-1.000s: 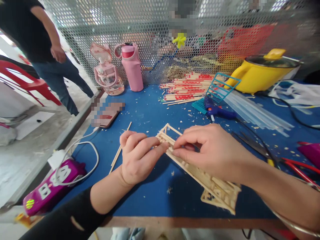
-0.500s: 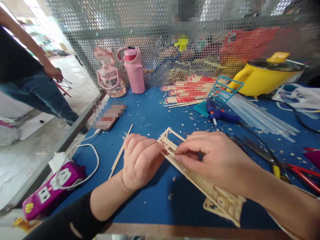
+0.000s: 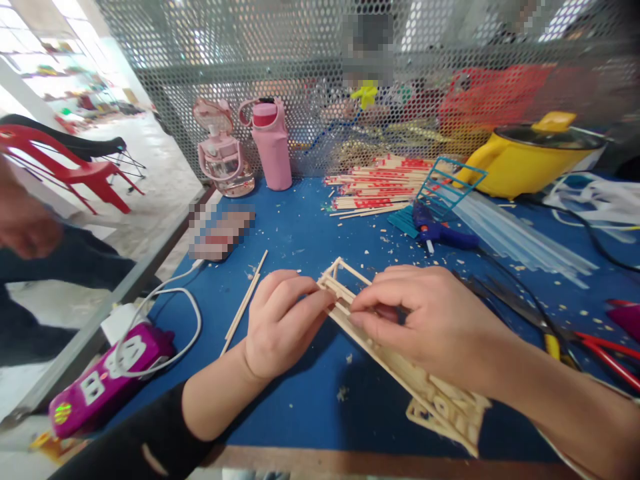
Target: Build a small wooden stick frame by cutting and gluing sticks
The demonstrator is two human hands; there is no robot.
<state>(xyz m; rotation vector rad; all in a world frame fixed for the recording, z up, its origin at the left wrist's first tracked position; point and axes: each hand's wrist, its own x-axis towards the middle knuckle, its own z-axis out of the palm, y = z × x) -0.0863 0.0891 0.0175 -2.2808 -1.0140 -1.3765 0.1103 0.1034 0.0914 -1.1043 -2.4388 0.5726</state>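
Note:
A long, narrow frame of thin wooden sticks (image 3: 373, 345) slants across the blue tabletop, its near end toward the lower right. At its far end my left hand (image 3: 283, 321) pinches the frame with thumb and forefinger. My right hand (image 3: 420, 313) is closed over the middle of the frame, thumb and fingertips pressed on a stick near the left fingertips. The right hand and forearm hide part of the frame. Two or so loose wooden sticks (image 3: 245, 300) lie just left of my left hand.
Behind lie bundled chopsticks (image 3: 383, 183), a blue glue gun (image 3: 440, 233), clear glue sticks (image 3: 520, 230) and a yellow pot (image 3: 530, 160). Pliers (image 3: 595, 343) are at right. A phone (image 3: 223, 233), pink bottles (image 3: 271, 143) and a purple power strip (image 3: 113, 380) stand left. A person (image 3: 45, 267) passes beyond the edge.
The person at the left has moved nearer and lower in view, uncovering a red chair. My hands keep nearly the same hold on the frame; the view has shifted slightly.

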